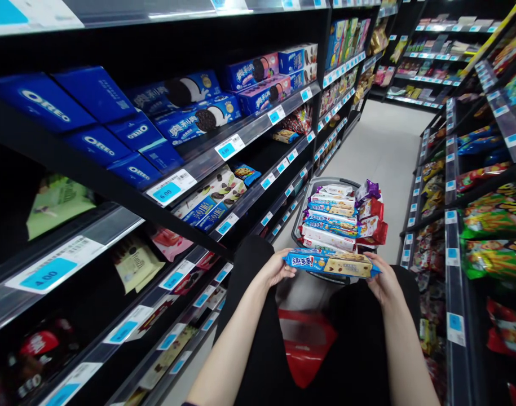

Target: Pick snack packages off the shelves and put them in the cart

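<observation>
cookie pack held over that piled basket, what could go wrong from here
1. The basket is heaped above its rim with packs; a nudge could probably tip the top ones, such as the red bags at the right edge, onto the floor.
2. Left hand and right hand grip the cookie pack only at its ends, so it might bend and crack the cookies.

Both hands, left and right, gripping blue cookie pack, over full basket, shop aisle
</observation>
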The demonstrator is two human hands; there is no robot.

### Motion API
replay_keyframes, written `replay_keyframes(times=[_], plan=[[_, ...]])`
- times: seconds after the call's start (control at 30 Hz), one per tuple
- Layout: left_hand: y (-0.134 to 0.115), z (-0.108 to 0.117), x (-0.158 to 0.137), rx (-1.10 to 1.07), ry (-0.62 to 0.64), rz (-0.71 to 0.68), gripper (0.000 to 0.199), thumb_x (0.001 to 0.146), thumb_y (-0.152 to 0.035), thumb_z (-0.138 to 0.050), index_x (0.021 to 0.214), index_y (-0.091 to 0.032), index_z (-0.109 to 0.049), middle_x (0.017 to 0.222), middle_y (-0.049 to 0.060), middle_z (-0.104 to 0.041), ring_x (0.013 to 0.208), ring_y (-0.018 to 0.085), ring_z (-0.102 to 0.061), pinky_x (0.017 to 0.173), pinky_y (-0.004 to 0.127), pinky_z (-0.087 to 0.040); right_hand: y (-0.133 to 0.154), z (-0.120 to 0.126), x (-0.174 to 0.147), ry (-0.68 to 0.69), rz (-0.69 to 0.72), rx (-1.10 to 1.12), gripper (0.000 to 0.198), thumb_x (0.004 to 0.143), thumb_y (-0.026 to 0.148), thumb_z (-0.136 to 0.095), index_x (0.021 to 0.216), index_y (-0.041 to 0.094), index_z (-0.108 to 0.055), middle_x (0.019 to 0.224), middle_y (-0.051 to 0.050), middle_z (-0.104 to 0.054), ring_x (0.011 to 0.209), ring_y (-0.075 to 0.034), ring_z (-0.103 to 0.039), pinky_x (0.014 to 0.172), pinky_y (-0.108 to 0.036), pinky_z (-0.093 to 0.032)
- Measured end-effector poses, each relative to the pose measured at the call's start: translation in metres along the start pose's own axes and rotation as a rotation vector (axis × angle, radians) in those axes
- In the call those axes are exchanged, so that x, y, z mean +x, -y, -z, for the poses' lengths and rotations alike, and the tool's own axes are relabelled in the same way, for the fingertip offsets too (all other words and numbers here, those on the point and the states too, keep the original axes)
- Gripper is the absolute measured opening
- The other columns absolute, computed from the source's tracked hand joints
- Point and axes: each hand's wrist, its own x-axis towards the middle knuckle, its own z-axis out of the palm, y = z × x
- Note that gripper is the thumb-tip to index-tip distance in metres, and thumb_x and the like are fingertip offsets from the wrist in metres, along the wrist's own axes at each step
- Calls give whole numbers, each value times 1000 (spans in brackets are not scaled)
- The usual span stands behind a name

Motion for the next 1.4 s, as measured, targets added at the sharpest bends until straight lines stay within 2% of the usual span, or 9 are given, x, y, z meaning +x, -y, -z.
replay_keyframes(times=[0.13,0.27,0.47,0.6,0.77,0.97,1.07,1.2,1.4], plan=[[1,0,5,-19,-3,69,20,84,-14,-36,82,-7,-54,43,2,-49,39,12,-54,38,20,-48,0,-2,-1,12,-31,81,26,43,13,-71,66,13,-59,54,0,-59,41,-5,-45,34,-12,-33],[2,1,6,-15,8,74,22,84,-12,-35,90,-4,-55,49,7,-55,41,14,-57,39,21,-49,0,-2,-1,-2,-29,96,24,44,12,-69,66,14,-60,55,0,-59,39,-4,-42,33,-12,-31],[-2,1,-2,-14,60,9,39,82,-15,-41,121,-14,-41,77,9,-63,60,20,-64,44,33,-54,2,0,-4,34,91,-76,44,49,28,-77,89,16,-62,67,-2,-63,55,-14,-57,49,-23,-45],[-4,-1,-5,-67,99,36,30,85,-28,-43,107,-7,-50,84,13,-63,70,23,-64,53,39,-56,-2,1,-3,92,231,-243,52,58,43,-74,101,19,-60,73,-1,-63,61,-15,-58,53,-24,-44],[1,-2,-5,9,44,-192,39,66,-24,-71,98,-7,-56,85,13,-65,66,20,-63,58,31,-54,-10,2,1,121,286,-274,44,65,48,-69,98,20,-62,83,-3,-65,73,-18,-59,63,-27,-46],[0,-2,-9,3,255,-517,52,49,-13,-78,100,-14,-63,98,10,-66,89,23,-62,79,30,-48,-4,-1,-8,416,269,-229,48,69,46,-68,110,21,-60,111,-9,-60,101,-26,-55,84,-36,-44],[-1,1,-11,51,261,-570,52,39,-8,-81,88,-14,-68,96,9,-66,94,24,-59,85,32,-44,0,-1,-14,537,296,-360,44,66,41,-71,106,22,-63,123,-9,-53,113,-29,-47,93,-39,-38],[0,5,-11,81,271,-620,50,32,-6,-82,80,-16,-70,98,9,-65,102,26,-55,88,33,-42,4,0,-18,571,344,-427,33,66,34,-72,98,24,-66,133,-7,-44,122,-31,-39,97,-42,-35],[3,4,-6,-77,239,-559,53,39,-10,-82,90,-16,-67,104,9,-63,100,24,-57,85,31,-46,1,-4,-18,607,267,-350,47,63,35,-74,108,24,-62,130,-8,-48,118,-30,-43,98,-42,-34]])
